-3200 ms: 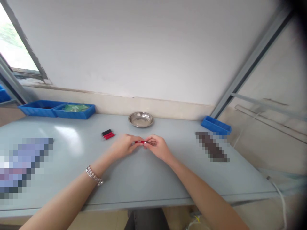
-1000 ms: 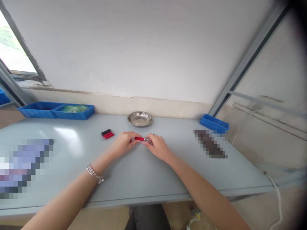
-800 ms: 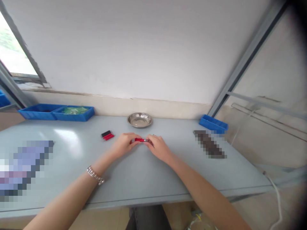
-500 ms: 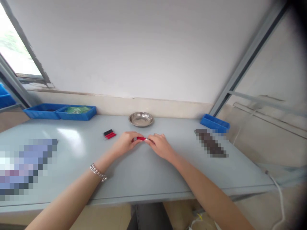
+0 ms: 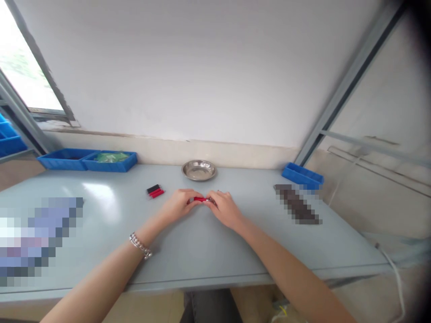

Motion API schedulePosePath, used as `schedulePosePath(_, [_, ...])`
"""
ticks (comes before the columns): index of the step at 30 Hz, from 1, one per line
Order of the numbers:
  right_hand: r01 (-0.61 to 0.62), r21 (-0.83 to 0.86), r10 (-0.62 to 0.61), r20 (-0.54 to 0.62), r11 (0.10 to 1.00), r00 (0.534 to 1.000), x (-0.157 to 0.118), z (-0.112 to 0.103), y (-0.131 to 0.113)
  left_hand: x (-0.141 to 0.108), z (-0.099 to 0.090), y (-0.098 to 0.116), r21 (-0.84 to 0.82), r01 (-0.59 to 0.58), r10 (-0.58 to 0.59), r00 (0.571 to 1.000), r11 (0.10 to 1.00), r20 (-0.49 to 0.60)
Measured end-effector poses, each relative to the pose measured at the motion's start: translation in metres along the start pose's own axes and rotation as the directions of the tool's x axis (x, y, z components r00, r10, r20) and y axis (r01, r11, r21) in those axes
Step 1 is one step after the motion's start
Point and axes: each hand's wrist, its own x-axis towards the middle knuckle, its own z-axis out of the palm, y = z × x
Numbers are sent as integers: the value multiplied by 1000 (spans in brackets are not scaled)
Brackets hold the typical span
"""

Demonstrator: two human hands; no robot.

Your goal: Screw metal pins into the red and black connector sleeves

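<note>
Holding red stick [image 5: 199,199] btwn both hands, above or on table [image 5: 191,251], can't tell which. Clamped by thumb + fingers of L hand [image 5: 180,204] on left end, by R hand [image 5: 225,208] on right, near silver bit [image 5: 208,200]. Running side to side along its long axis, approx. level, roughly parallel w/ front edge. Lying straight btwn the two grips, so can't call either nearer. Mostly hidden by fingers, esp. at right. Set on near side of metal dish [image 5: 199,171], not touching. See loose sticks [image 5: 156,194], black + red, off to left, nearer L hand.
</note>
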Motion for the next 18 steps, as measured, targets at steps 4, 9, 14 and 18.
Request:
schedulePosePath(4, [-30, -30, 30, 2, 999, 1000, 1, 1, 1, 0, 0, 1, 8, 7, -7, 1000, 1000, 4])
schedulePosePath(9, [-52, -8, 52, 22, 999, 998, 1, -1, 1, 0, 1, 0, 4, 9, -9, 1000, 1000, 11])
schedulePosePath(14, [-67, 89, 66, 7, 994, 998, -1, -5, -1, 0, 1, -2, 9, 15, -15, 1000, 1000, -3])
schedulePosePath(18, [-19, 90, 23, -39, 996, 999, -1, -5, -1, 0, -1, -1, 11, 12, -11, 1000, 1000, -18])
